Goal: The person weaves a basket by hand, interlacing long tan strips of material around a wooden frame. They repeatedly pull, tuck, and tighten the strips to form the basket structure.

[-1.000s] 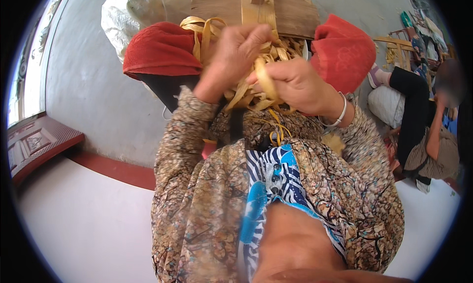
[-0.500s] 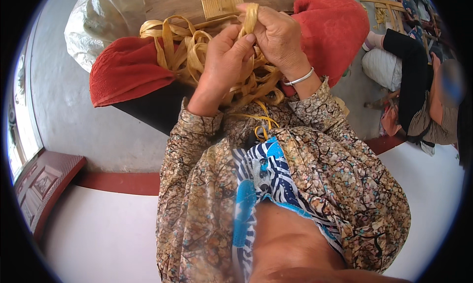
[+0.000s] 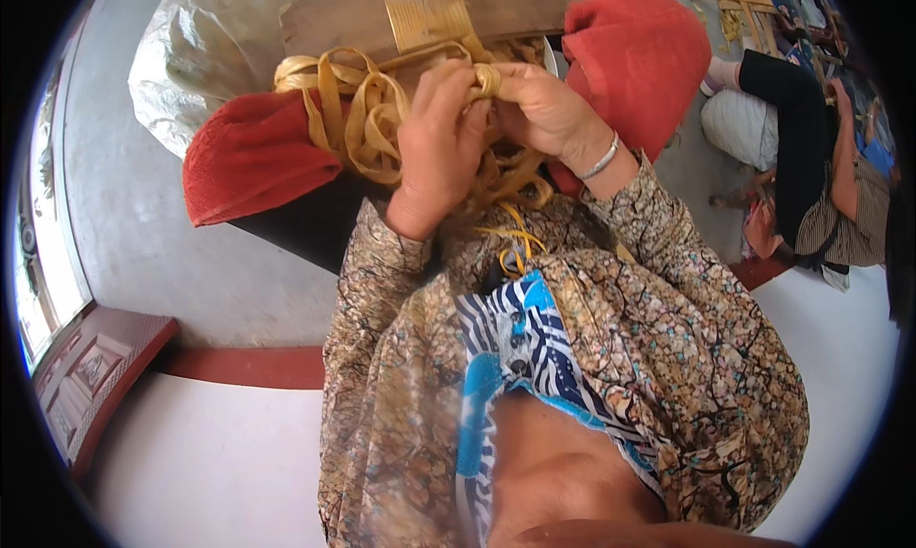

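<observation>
My left hand [image 3: 441,147] and my right hand [image 3: 546,111] meet above my lap, both closed on a tan flat fibre strip. The strip [image 3: 488,79] wraps in a small coil around a finger of my right hand. Just left of it, my left fingers pinch together, partly hiding what they grip. A silver bangle [image 3: 603,155] circles my right wrist. Looped around and below the hands lies a loose tangle of the same strips [image 3: 372,119]. Thin yellow strands [image 3: 520,238] hang against my patterned jacket.
Red cloths [image 3: 258,157] [image 3: 634,62] cover both knees. Ahead stands a wooden board [image 3: 329,23] with a paler slat [image 3: 425,19]. A whitish plastic sack [image 3: 200,52] sits at the far left, and a carved brown panel [image 3: 100,367] lower left. Another person [image 3: 792,147] sits at right.
The strip's upright loop has become a tighter coil around my right finger. My left hand has turned and closed in beside it. The view has shifted slightly.
</observation>
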Action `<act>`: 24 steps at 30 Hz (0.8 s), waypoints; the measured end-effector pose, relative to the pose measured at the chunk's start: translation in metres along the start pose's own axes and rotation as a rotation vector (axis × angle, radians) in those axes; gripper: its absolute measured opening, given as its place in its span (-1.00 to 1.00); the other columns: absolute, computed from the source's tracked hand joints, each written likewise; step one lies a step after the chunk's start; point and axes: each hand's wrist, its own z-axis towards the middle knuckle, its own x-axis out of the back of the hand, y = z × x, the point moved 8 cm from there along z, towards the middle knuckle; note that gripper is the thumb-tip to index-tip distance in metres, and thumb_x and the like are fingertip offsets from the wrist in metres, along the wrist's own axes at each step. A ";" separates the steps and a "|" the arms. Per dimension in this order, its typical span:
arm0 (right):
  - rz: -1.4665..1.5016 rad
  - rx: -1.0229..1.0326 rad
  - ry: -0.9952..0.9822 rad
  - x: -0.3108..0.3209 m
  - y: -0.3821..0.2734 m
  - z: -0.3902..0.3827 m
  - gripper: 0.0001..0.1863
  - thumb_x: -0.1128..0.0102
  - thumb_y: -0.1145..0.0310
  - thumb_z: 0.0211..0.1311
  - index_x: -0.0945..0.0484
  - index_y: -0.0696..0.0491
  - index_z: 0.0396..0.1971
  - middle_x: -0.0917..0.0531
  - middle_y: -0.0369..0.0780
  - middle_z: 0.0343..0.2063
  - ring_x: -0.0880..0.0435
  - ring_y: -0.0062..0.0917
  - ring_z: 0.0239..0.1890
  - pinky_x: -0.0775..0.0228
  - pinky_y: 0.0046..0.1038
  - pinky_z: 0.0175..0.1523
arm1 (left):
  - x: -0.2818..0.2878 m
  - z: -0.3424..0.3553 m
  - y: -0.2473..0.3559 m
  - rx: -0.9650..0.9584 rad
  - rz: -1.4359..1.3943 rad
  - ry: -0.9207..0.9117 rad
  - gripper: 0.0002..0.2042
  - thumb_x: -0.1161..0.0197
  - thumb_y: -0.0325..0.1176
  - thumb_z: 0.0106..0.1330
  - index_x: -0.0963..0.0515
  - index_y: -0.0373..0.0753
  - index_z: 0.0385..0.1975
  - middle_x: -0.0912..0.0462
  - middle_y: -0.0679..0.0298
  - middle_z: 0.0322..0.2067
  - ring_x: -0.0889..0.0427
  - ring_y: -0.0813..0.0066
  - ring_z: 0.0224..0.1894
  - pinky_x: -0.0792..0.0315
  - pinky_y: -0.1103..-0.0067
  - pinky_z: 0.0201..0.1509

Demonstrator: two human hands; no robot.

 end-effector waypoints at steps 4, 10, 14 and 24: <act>-0.233 0.082 0.038 0.005 -0.007 -0.004 -0.76 -0.05 0.45 0.35 -0.54 0.22 -0.07 -0.62 -0.25 -0.15 -0.58 -0.63 -0.10 -0.46 -0.60 -0.02 | 0.000 0.006 -0.005 0.080 -0.058 -0.151 -0.70 -0.24 -0.48 0.16 -0.46 -0.34 -0.09 -0.54 0.00 -0.12 -0.55 0.00 -0.09 -0.47 0.41 -0.07; -1.132 0.803 0.266 -0.026 -0.054 -0.017 -0.90 -0.21 0.54 0.17 -0.63 0.20 -0.33 -0.58 -0.23 -0.10 -0.58 -0.49 -0.11 -0.41 -0.56 -0.03 | -0.003 0.023 -0.007 0.288 -0.018 -0.121 -0.81 -0.16 -0.39 0.28 -0.47 -0.35 -0.19 -0.62 0.09 -0.47 -0.63 0.19 -0.44 -0.47 0.43 -0.37; -1.342 1.056 0.343 -0.048 -0.061 -0.024 -0.88 -0.30 0.50 0.05 -0.62 0.16 -0.37 -0.58 -0.18 -0.14 -0.57 -0.34 -0.11 -0.41 -0.44 -0.03 | -0.010 0.010 -0.052 0.598 -0.384 0.006 -0.78 -0.13 -0.34 0.33 -0.47 -0.38 -0.18 -0.57 0.24 -0.52 -0.50 0.62 -0.49 -0.40 0.62 -0.43; -0.985 0.755 0.252 -0.034 -0.087 -0.017 -0.76 -0.05 0.53 0.31 -0.46 0.18 -0.03 -0.50 -0.25 -0.14 -0.55 -0.62 -0.23 -0.44 -0.61 -0.18 | 0.046 -0.012 -0.009 0.048 0.335 -0.092 -0.88 -0.20 -0.49 0.22 -0.55 -0.21 -0.25 -0.50 0.19 -0.53 -0.54 0.24 -0.51 -0.42 0.46 -0.47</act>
